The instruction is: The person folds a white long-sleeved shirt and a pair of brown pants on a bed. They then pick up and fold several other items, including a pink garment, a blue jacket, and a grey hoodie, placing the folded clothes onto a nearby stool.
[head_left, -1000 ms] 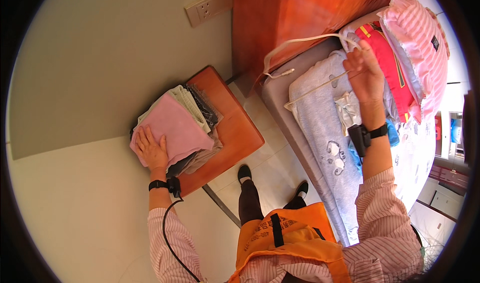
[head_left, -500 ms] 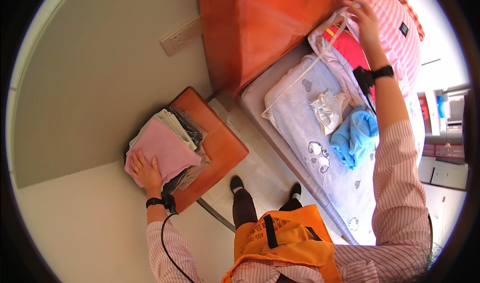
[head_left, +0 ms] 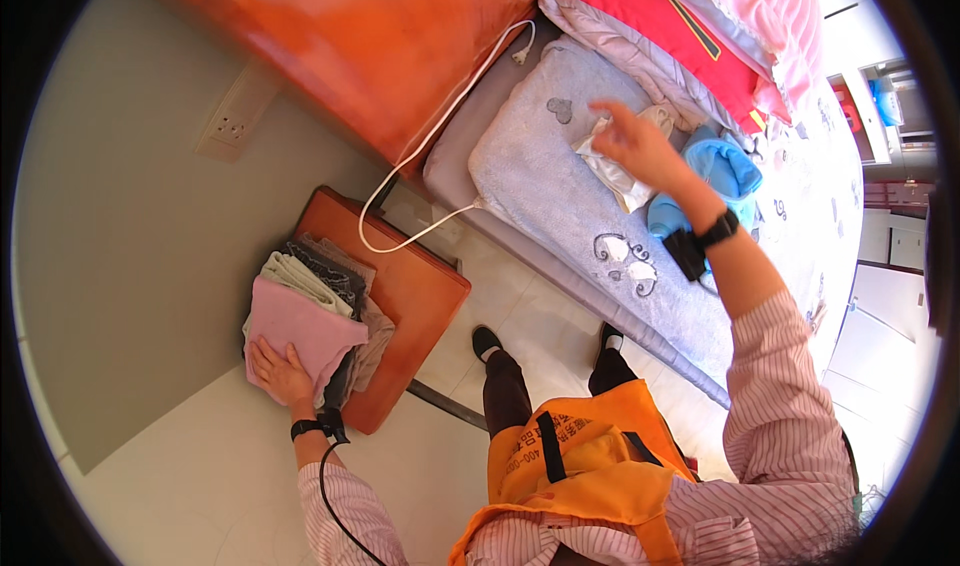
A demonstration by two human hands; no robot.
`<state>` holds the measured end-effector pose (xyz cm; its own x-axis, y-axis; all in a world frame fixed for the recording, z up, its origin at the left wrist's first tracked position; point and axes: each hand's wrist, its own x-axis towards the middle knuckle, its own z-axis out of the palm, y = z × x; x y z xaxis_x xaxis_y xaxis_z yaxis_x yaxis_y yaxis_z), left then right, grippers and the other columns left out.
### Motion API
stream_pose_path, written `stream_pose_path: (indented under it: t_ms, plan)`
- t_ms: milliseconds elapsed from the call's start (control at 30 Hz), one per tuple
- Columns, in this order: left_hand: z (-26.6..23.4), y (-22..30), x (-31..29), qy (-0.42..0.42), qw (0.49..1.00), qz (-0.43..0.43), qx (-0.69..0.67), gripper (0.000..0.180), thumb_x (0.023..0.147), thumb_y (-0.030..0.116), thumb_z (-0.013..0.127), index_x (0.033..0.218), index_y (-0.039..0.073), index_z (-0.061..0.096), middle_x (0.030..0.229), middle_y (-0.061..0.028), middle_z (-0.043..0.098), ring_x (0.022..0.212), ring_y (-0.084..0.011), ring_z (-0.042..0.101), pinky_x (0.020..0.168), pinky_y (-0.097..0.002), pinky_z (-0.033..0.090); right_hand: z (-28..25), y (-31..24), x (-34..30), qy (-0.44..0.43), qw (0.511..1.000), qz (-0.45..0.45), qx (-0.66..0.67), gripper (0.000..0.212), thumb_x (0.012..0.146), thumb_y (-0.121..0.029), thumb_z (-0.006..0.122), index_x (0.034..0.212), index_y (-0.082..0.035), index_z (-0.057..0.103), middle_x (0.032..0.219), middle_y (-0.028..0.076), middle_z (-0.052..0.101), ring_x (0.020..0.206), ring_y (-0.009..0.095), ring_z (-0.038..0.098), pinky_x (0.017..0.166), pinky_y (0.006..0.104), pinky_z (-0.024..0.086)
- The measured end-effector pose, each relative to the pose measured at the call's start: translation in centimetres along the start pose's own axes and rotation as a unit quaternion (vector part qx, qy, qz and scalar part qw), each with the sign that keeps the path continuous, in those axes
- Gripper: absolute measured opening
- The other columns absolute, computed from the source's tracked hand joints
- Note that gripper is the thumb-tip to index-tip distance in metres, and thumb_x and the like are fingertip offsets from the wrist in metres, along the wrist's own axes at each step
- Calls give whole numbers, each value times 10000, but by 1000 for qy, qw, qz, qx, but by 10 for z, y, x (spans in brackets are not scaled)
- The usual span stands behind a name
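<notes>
My left hand (head_left: 281, 370) lies with its fingers spread on a pink folded cloth (head_left: 300, 328), the top of a stack of folded clothes on an orange-brown stool (head_left: 420, 311). My right hand (head_left: 645, 148) hovers over the bed beside a crumpled white satiny cloth (head_left: 625, 184), partly covering it from view. Its index finger stretches out and nothing shows in it. A rolled blue fleece cloth (head_left: 725, 171) lies close to my right wrist. A white power cord (head_left: 420, 148) loops from the bed's edge over the stool, its plug (head_left: 521, 55) up by the headboard.
A glossy orange headboard (head_left: 340, 46) rises at the bed's end. Red-and-pink bedding (head_left: 665, 41) is piled across the upper bed, over a grey fleece blanket (head_left: 520, 146). A wall socket (head_left: 232, 124) is left of the headboard. Tiled floor (head_left: 535, 316) runs between stool and bed.
My right hand has let go of the white cord and come down toward the white cloth. The cord now hangs in a loop over the stool. My left hand stays on the stack.
</notes>
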<state>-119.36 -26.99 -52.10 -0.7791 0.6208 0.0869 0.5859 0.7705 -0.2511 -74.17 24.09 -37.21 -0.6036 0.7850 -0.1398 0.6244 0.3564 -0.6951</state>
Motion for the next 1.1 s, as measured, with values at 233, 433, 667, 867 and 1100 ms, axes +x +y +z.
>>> stream_pose_path:
  t_ms: [233, 433, 667, 867, 1100]
  plan:
    - [-49, 57, -5, 105, 990, -24, -95, 449, 987, 334, 532, 1339, 55, 531, 1356, -175, 534, 1239, -342, 506, 1043, -460, 390, 21, 95, -189, -124, 976, 173, 44, 423, 851, -178, 695, 1246, -76, 584, 789, 95, 666, 739, 213, 652, 706, 340, 521]
    - [-99, 251, -22, -70, 896, 13, -439, 345, 912, 196, 650, 1201, 22, 577, 931, -129, 672, 860, -267, 655, 740, -367, 513, 32, 155, -302, -149, 936, 288, 138, 337, 838, -169, 696, 1151, -55, 649, 810, 79, 672, 754, 172, 638, 725, 318, 523]
    - [-46, 297, 16, -115, 949, 104, -274, 345, 911, 266, 640, 1185, 61, 598, 866, -183, 696, 832, -395, 665, 729, -467, 522, 46, 189, -316, -72, 922, 305, 228, 172, 850, -135, 668, 969, -11, 653, 764, 71, 649, 706, 145, 623, 671, 289, 508]
    - [-22, 322, 35, -152, 832, -196, -496, 285, 934, 304, 612, 1031, 36, 622, 858, -194, 683, 830, -396, 649, 736, -467, 504, 56, 207, -275, -40, 873, 422, 240, 232, 850, -200, 664, 699, -24, 644, 580, 62, 629, 516, 148, 597, 529, 288, 477]
    - [-61, 398, 45, 57, 872, 116, -472, 161, 849, 30, 624, 1009, 28, 613, 928, -163, 629, 819, -323, 623, 766, -373, 508, 69, 201, -276, 13, 914, 385, 126, 304, 846, -297, 671, 690, -36, 654, 551, 90, 623, 514, 195, 616, 549, 337, 483]
